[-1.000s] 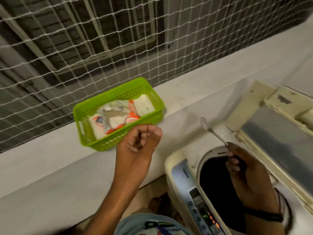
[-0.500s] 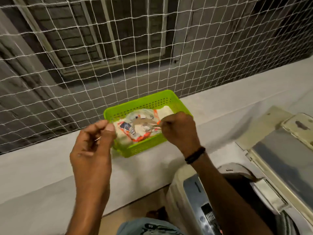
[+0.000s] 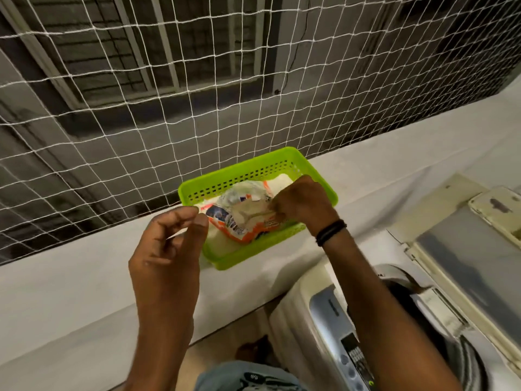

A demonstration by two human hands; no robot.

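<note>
A green perforated basket [image 3: 321,190] sits on the white ledge. It holds an orange, white and blue detergent packet [image 3: 239,230] with a crumpled clear top. My right hand [image 3: 298,204], with a black band on its wrist, reaches into the basket and its curled fingers pinch the packet's crumpled top. My left hand [image 3: 172,244] hovers just left of the basket, thumb and forefinger pinched on a small thin pale thing that I cannot identify. No spoon shows.
White netting [image 3: 169,108] stretches behind the ledge [image 3: 70,292], with window grilles beyond it. At lower right is a top-loading washing machine [image 3: 332,320] with its lid [image 3: 465,249] raised and its control panel lit.
My right hand left the washer drum, where it held a metal spoon, and moved into the basket. My left hand shifted left of the basket. The view has swung right and down.
</note>
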